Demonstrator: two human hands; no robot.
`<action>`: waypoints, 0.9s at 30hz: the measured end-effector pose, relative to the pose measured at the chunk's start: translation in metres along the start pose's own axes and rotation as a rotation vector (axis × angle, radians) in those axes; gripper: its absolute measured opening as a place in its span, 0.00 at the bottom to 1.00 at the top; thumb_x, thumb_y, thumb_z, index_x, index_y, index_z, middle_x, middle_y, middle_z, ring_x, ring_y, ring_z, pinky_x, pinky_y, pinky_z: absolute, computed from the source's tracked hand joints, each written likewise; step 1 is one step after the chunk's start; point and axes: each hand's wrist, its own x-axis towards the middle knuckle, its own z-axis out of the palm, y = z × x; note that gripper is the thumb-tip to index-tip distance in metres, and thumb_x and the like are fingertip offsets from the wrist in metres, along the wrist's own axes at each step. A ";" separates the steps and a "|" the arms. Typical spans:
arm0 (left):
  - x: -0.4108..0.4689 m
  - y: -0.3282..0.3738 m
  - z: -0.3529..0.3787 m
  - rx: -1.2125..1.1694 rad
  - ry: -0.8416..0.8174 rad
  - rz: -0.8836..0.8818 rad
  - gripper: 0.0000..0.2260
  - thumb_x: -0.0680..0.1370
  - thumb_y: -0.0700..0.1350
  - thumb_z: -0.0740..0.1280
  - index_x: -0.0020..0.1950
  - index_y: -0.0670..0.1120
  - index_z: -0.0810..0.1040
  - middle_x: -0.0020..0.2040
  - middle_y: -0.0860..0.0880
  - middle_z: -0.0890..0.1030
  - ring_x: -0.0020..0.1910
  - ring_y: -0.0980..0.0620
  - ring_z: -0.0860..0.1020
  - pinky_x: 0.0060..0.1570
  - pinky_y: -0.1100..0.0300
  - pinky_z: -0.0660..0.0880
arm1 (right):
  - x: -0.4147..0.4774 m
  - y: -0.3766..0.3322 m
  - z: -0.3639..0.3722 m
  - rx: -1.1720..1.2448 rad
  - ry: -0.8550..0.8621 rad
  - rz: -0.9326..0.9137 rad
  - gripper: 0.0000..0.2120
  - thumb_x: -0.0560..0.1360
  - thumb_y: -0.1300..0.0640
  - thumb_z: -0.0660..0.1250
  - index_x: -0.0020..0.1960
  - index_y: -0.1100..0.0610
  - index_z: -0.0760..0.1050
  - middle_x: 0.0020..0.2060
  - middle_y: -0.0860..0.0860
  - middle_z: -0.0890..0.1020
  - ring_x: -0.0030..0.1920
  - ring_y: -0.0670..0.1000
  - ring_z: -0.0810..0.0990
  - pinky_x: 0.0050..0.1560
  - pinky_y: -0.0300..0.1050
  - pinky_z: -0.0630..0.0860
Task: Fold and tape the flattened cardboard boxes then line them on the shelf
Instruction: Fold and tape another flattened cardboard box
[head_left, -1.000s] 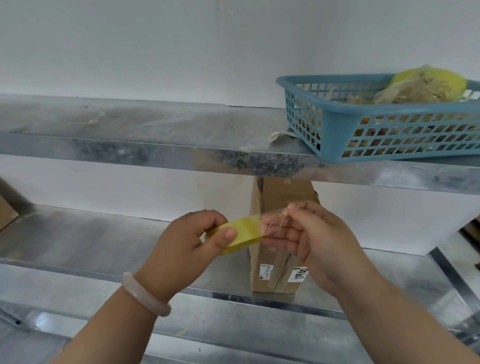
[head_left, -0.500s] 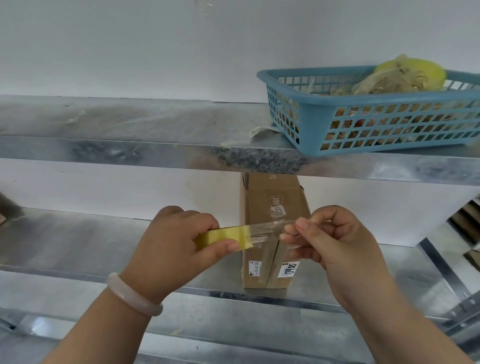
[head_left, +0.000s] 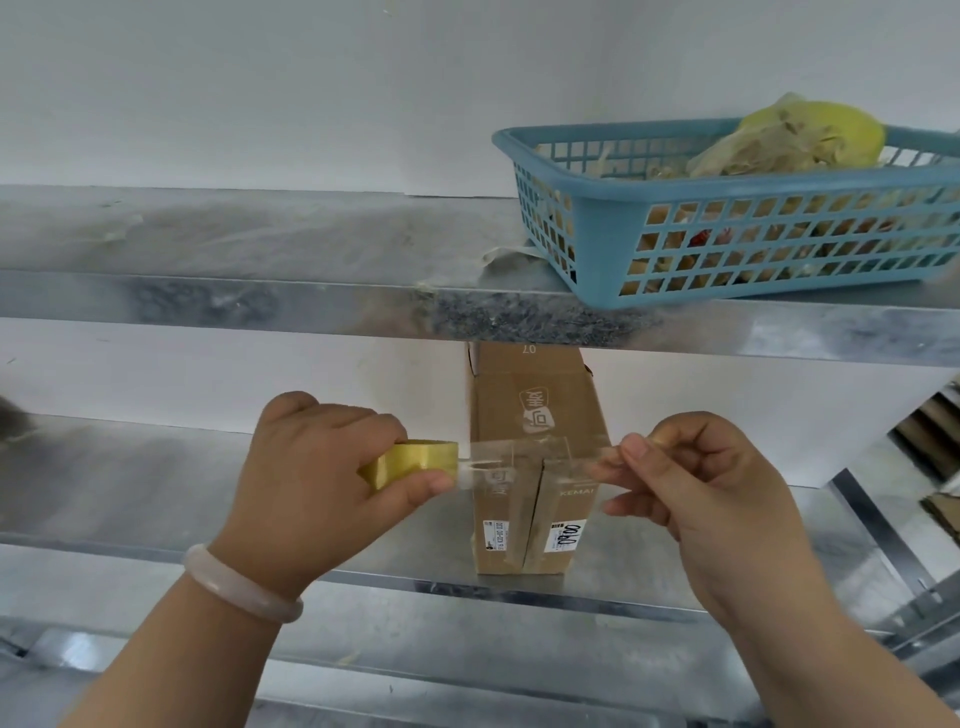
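A blue plastic lattice basket (head_left: 737, 244) sits at the right, its near corner at the metal edge. It holds a crumpled yellow plastic bag (head_left: 800, 137) and other blurred scraps. A plain white wall (head_left: 311, 88) stands behind.

I see the box (head_left: 535, 457) standing on the lower shelf (head_left: 156, 493), behind the stretched tape (head_left: 530, 460); the basket (head_left: 727, 218) sits on the upper shelf (head_left: 234, 234), above right.

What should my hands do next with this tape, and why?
Probably press the stretched clear strip onto the cardboard box. The left hand holds the yellow tape roll, the right hand pinches the free end, and the strip spans the box front, seemingly not yet stuck.
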 end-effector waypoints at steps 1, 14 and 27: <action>0.000 0.001 0.002 -0.003 0.011 0.003 0.26 0.77 0.68 0.53 0.34 0.51 0.77 0.26 0.56 0.73 0.26 0.53 0.71 0.40 0.55 0.65 | 0.001 0.001 -0.002 0.008 0.012 0.003 0.26 0.50 0.36 0.81 0.37 0.52 0.76 0.37 0.61 0.85 0.41 0.59 0.86 0.31 0.45 0.81; 0.005 -0.002 0.046 0.121 -0.053 -0.051 0.26 0.74 0.69 0.55 0.34 0.51 0.78 0.28 0.55 0.77 0.29 0.52 0.76 0.42 0.56 0.66 | 0.024 0.033 -0.018 -0.085 0.207 0.284 0.06 0.74 0.61 0.71 0.42 0.60 0.74 0.35 0.54 0.85 0.44 0.50 0.85 0.42 0.50 0.80; 0.010 -0.007 0.058 0.074 -0.017 -0.038 0.23 0.74 0.67 0.58 0.35 0.50 0.80 0.30 0.55 0.78 0.29 0.51 0.76 0.42 0.56 0.67 | 0.037 0.039 -0.023 -0.159 0.179 0.277 0.07 0.75 0.60 0.70 0.42 0.61 0.74 0.34 0.55 0.85 0.34 0.48 0.81 0.47 0.54 0.82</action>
